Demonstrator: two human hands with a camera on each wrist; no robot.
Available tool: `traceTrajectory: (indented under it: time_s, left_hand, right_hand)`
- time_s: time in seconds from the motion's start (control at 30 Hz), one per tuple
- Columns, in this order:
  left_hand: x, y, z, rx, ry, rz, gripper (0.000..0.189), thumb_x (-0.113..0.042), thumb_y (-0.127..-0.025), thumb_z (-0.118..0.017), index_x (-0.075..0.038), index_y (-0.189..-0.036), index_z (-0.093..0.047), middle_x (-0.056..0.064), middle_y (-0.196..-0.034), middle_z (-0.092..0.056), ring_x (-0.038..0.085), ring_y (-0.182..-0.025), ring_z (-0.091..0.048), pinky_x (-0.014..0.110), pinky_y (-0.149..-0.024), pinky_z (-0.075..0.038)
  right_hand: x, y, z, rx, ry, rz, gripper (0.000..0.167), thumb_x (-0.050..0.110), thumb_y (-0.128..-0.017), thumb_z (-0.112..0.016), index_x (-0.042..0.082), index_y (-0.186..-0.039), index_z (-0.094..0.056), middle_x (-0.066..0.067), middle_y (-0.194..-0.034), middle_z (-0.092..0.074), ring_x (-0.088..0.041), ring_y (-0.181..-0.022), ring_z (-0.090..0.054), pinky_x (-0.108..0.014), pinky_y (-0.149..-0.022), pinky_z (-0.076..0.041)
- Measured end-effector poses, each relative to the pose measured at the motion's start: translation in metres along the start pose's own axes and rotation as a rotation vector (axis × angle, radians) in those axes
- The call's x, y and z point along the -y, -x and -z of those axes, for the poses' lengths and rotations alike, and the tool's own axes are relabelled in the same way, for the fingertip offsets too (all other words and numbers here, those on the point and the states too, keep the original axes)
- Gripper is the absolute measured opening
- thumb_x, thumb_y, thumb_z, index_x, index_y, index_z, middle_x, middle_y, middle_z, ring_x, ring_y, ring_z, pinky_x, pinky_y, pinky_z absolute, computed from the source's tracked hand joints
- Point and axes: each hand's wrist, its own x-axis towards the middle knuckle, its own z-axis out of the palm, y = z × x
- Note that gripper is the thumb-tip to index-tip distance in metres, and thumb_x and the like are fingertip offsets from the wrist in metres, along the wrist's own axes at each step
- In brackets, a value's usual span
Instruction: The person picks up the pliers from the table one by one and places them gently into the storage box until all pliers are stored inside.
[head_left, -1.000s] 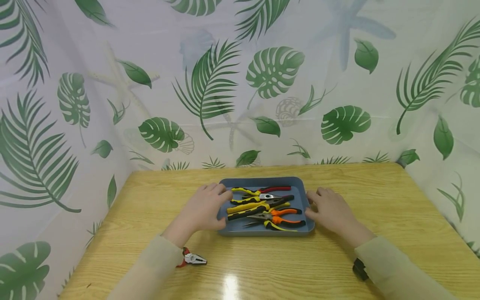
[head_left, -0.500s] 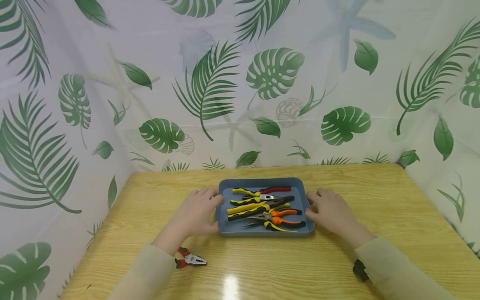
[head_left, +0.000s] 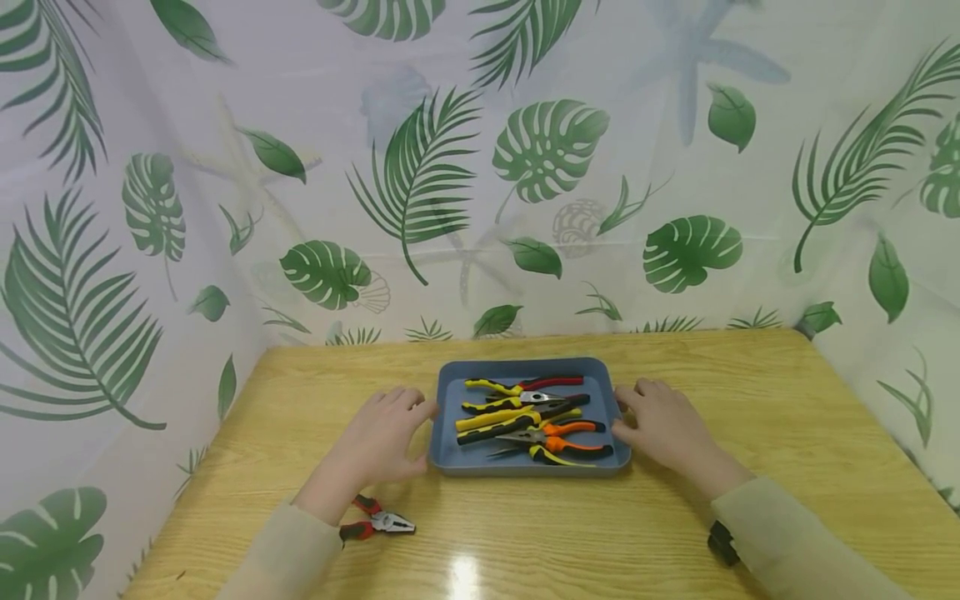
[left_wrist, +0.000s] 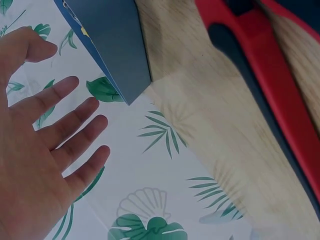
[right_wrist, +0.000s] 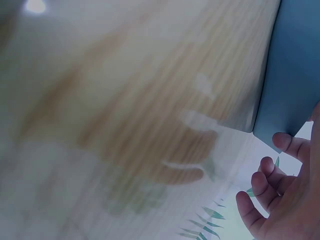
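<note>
A blue-grey tray sits on the table, holding several pairs of pliers with yellow-black, red and orange handles. My left hand is at the tray's left side, fingers spread and relaxed; the left wrist view shows the fingers apart from the tray wall. At the right side is my right hand, fingers bent loosely. One fingertip meets or nearly meets the tray wall; contact is hard to tell. Combination pliers with red-black handles lie beside my left wrist, partly covered by it.
The wooden table runs back to a leaf-printed cloth that hangs behind and on both sides. A dark band or device shows under the right sleeve.
My left hand has drawn back leftward from over the tray's left edge, baring that rim. More of the red-handled pliers shows. The right hand and the tray have hardly moved.
</note>
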Motion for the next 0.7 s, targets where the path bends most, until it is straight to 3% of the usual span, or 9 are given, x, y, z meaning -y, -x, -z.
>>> traceTrajectory:
  time_s: [0.2, 0.37, 0.7]
  left_hand:
    - [0.000, 0.006, 0.000, 0.025, 0.004, 0.032, 0.047, -0.033, -0.081, -0.084, -0.020, -0.124, -0.069, 0.004, -0.129, -0.067, 0.027, -0.121, -0.062, 0.049, -0.105, -0.050]
    - [0.001, 0.011, -0.002, 0.031, 0.026, 0.048, 0.046, -0.032, -0.082, -0.084, -0.019, -0.123, -0.068, 0.005, -0.129, -0.067, 0.028, -0.122, -0.062, 0.050, -0.106, -0.050]
    - [0.007, 0.024, -0.005, 0.007, 0.032, 0.038, 0.047, -0.031, -0.080, -0.085, -0.015, -0.122, -0.068, 0.006, -0.124, -0.068, 0.028, -0.115, -0.063, 0.051, -0.100, -0.051]
  right_hand:
    - [0.000, 0.000, 0.000, 0.005, -0.001, -0.002, 0.027, 0.030, -0.089, -0.070, 0.011, -0.108, -0.067, -0.004, -0.089, -0.057, -0.021, -0.077, -0.048, -0.035, -0.064, -0.038]
    - [0.000, 0.000, 0.000, 0.008, 0.001, -0.007, 0.032, 0.031, -0.090, -0.070, 0.009, -0.113, -0.068, -0.005, -0.091, -0.058, -0.022, -0.079, -0.049, -0.036, -0.065, -0.040]
    - [0.000, 0.000, -0.001, 0.006, -0.009, -0.010, 0.026, 0.030, -0.089, -0.070, 0.012, -0.107, -0.066, -0.004, -0.090, -0.057, -0.022, -0.078, -0.048, -0.035, -0.064, -0.037]
